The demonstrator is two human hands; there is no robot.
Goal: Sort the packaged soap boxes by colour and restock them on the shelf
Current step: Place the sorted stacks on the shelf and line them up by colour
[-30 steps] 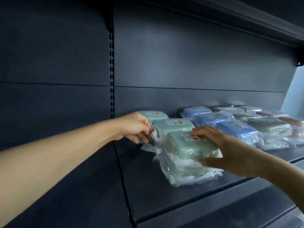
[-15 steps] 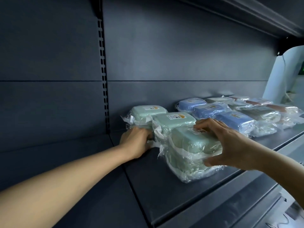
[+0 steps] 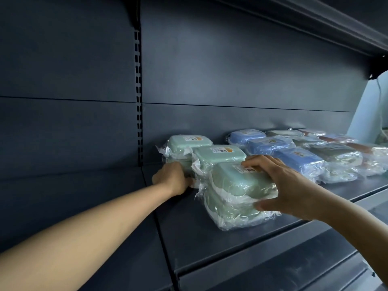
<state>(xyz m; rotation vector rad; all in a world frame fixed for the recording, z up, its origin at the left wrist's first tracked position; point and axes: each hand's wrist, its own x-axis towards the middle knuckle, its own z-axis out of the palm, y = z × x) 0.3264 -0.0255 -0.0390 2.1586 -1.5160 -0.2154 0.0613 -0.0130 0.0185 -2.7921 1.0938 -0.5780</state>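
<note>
Three stacks of green soap boxes in clear plastic wrap sit in a row running front to back at the left end of the dark shelf [image 3: 220, 244]. Front green stack [image 3: 235, 198]: two boxes high, nearest the shelf edge. Middle green stack [image 3: 218, 157] touches it from behind. Rear green stack [image 3: 184, 143] is close to the back panel [image 3: 241, 80].

Right hand [image 3: 285, 185] grips the front green stack: fingers spread over the top box by its label, thumb pressed on the near side lower down. Left hand [image 3: 174, 179] is against the left side of the middle and rear stacks, low by the shelf surface; fingertips hidden behind the wrap, so cannot tell if it grips or just pushes.

Blue soap boxes [image 3: 270, 145], also wrapped, form the next row to the right, with a gap between them and the green row. Further right: pale grey-green wrapped boxes [image 3: 333, 154], then reddish-brown ones [image 3: 357, 143] at the far end, blurred.

Slotted upright [image 3: 138, 97] runs down the back panel left of the green row. Upper shelf [image 3: 315, 19] overhangs top right.
</note>
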